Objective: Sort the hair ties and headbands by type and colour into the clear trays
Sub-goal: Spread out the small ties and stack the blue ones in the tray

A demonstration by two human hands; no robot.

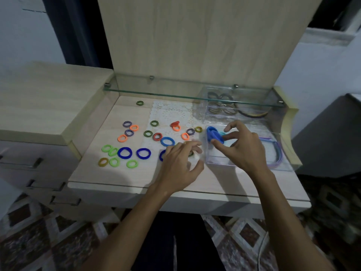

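Right hand point(242, 145): fingers point(217, 142) pinch a small bunch of blue hair ties point(214, 133), held above the left end of the near clear tray point(218, 163). A pale blue tie seems to lie just behind the bunch; blurred, not certain.

Left hand point(179, 163): fingers point(192, 146) spread and slightly curled, lowered over the tabletop point(117, 173) just left of that tray. Whether they grip anything cannot be told; a dark blue tie point(162, 155) shows partly from beneath them.

Right of the pinching fingers, in the same tray: purple and blue headbands point(277, 153). Beyond the fingers, a far clear tray point(203, 106) under the glass shelf point(175, 92) holds dark ties and a dark headband.

Left of both hands, loose on the tabletop: dark blue ties point(124, 152), green ties point(132, 163), orange ties point(122, 138), an olive-yellow tie point(103, 162), several striped ties point(129, 132), a red one point(157, 136).

Judgement: headbands look sorted; blue ties in progress; most small ties remain. Roughly a third done.
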